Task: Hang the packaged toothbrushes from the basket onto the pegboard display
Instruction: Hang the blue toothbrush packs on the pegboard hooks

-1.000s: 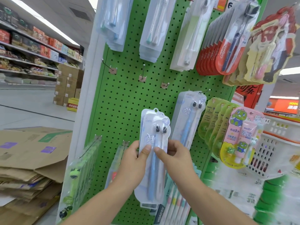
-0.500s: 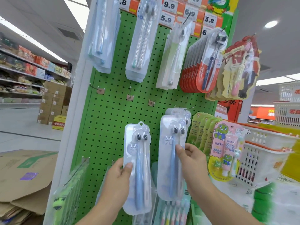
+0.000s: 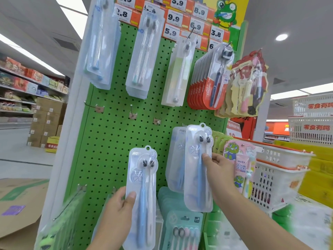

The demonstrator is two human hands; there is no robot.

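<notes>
My left hand (image 3: 117,212) grips a clear blister pack of two toothbrushes (image 3: 142,195), blue and white, held upright in front of the green pegboard (image 3: 111,145). My right hand (image 3: 219,168) pinches a second, matching pack (image 3: 198,168) higher and to the right. Its hang hole sits near a peg where a similar pack (image 3: 175,159) hangs behind it. Three empty hooks (image 3: 133,112) stick out of the board's middle row.
Rows of packaged toothbrushes hang along the top, with red packs (image 3: 203,87) at the upper right. Children's sets (image 3: 237,163) hang to the right. White plastic baskets (image 3: 277,170) stand at the right. Flattened cardboard (image 3: 18,204) lies at the lower left.
The two packs, first held together in both hands, were separated. My right hand lifted its pack up and right toward the peg; the left keeps the other pack lower.
</notes>
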